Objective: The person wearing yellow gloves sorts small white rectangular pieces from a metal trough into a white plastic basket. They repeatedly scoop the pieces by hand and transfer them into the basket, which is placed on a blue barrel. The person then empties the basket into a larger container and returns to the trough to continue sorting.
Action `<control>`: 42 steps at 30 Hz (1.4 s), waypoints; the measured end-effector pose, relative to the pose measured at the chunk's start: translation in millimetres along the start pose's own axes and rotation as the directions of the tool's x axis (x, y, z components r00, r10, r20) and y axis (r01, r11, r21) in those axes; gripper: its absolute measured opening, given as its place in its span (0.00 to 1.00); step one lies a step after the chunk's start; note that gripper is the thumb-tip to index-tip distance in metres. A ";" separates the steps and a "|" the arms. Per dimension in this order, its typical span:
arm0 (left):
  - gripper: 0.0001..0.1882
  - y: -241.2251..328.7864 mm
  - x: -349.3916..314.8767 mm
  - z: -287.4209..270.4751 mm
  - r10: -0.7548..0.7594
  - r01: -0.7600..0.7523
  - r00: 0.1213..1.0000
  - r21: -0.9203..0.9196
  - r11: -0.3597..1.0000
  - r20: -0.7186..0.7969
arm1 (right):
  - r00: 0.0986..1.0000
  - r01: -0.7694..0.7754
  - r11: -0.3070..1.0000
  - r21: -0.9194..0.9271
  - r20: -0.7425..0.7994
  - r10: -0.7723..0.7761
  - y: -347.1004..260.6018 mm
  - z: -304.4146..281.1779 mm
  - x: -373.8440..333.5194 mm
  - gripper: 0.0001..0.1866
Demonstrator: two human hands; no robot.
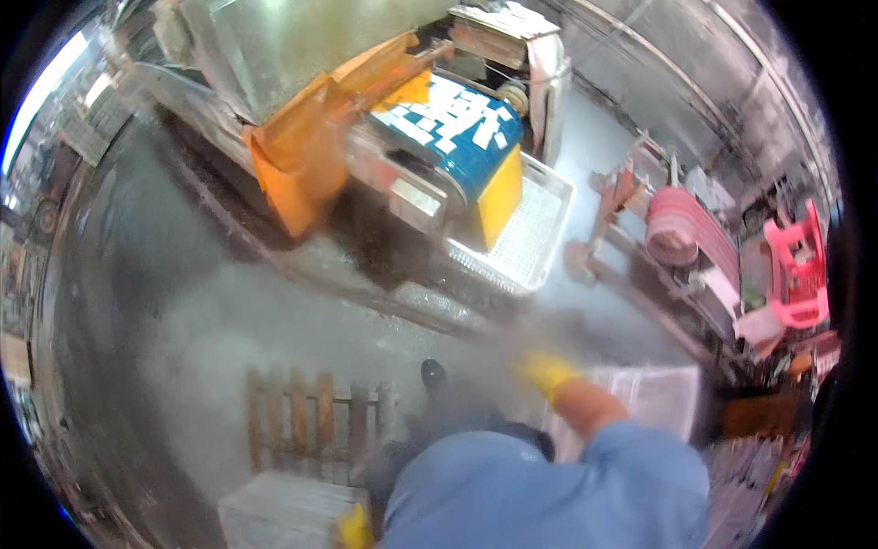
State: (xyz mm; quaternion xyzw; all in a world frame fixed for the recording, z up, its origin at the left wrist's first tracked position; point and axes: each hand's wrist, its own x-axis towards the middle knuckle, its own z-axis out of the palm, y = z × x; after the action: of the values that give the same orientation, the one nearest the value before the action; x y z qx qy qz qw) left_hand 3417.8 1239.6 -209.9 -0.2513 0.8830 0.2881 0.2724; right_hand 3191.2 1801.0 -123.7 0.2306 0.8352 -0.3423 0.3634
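Note:
My right hand (549,373), in a yellow glove, reaches out in front of my blue sleeve. Motion smears its fingers, so I cannot make out a hold. Just beside it is a pale, slotted plastic crate (654,393), partly behind my forearm. At the lower edge, my left hand (355,529), also yellow-gloved, is beside a whitish box-like crate (283,512); its fingers cannot be made out. Ahead, a blue conveyor belt (441,137) carries many white flat pieces. Under its yellow end panel (498,201) sits a white perforated crate (540,220).
An orange sheet (297,165) drapes over the conveyor's side. A wooden pallet (311,416) lies on the wet grey floor (210,320) to the left. At right stand a pink ribbed roll (690,229) on a frame and a pink plastic stool (797,265).

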 end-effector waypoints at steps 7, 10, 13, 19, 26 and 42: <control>0.39 153.1 79.2 -44.5 0.153 -0.153 0.988 -0.002 0.988 0.024 | 0.964 0.232 0.953 0.196 -0.178 -0.198 2.7 -22.8 95.9 0.38; 0.40 197.1 103.5 -79.0 0.017 -0.018 0.999 -0.045 0.999 -0.034 | 0.966 0.244 0.956 0.162 -0.130 -0.224 -43.3 -31.0 88.8 0.39; 0.41 197.3 137.2 -77.8 -0.062 0.052 0.994 -0.101 0.994 -0.095 | 0.962 0.271 0.960 0.070 -0.056 -0.267 -98.7 -39.9 79.1 0.40; 0.13 206.7 169.0 -112.2 0.580 -0.550 0.787 0.188 0.814 -0.212 | 0.827 0.557 0.830 -0.015 -0.078 -0.556 -161.3 -26.5 162.3 0.39; 0.19 57.8 238.2 -67.9 -0.027 0.036 0.997 -0.126 0.991 0.076 | 0.806 0.586 0.803 -0.109 -0.030 -0.591 -394.3 -25.0 218.1 0.41; 0.38 218.3 545.7 -431.1 0.032 -0.083 0.906 -0.104 0.991 -0.422 | 0.067 0.676 0.424 -0.603 -0.522 -0.850 -966.4 -108.3 369.5 0.36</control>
State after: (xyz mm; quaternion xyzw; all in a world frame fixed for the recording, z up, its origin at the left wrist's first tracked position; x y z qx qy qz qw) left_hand 2746.0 959.2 -174.7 -0.2970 0.9090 0.2878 0.0523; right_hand 2297.3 1294.3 38.7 -0.1613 0.9180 -0.2554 -0.2569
